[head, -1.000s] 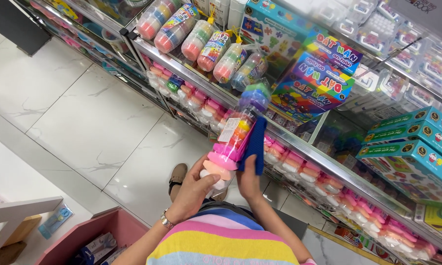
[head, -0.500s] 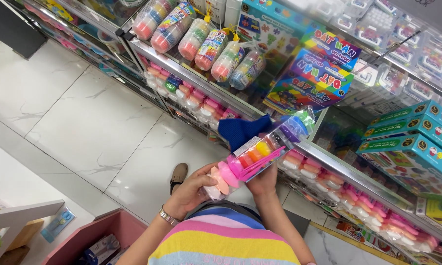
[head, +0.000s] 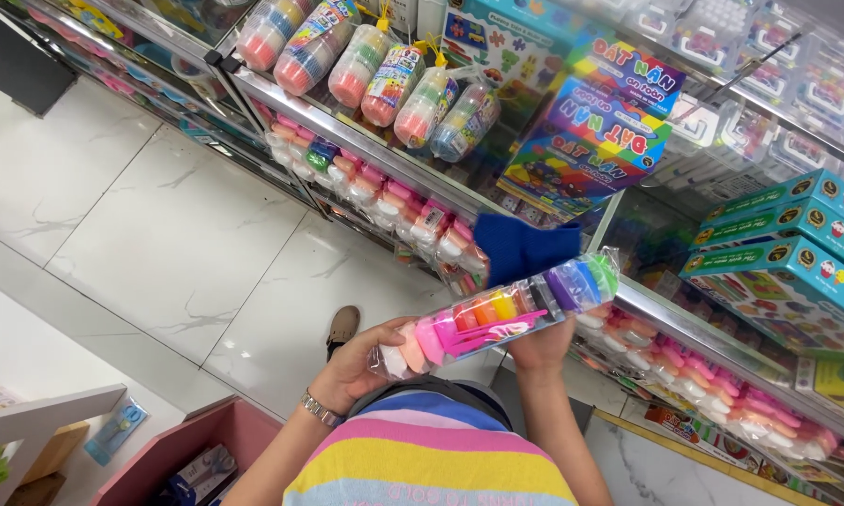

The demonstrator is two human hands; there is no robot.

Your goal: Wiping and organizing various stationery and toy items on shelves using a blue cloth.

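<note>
A long clear plastic pack of coloured modelling clay (head: 497, 314) lies almost level in front of my chest, with pink, orange, yellow, purple and green pieces inside. My left hand (head: 361, 361) grips its left end, a metal bracelet on that wrist. My right hand (head: 539, 347) holds the pack from below near its middle and also carries a dark blue cloth (head: 525, 248) that sticks up behind the pack. My striped shirt fills the bottom of the view.
A metal shelf edge (head: 365, 141) runs diagonally, with similar clay packs (head: 375, 61) lying above it. Colourful boxes (head: 590, 122) and teal boxes (head: 787, 253) stand to the right. A pink basket (head: 197, 450) sits at lower left on the white tiled floor (head: 159, 215).
The clay pack has swung from upright in front of the shelf down to almost level, and both hands have shifted slightly right with it.
</note>
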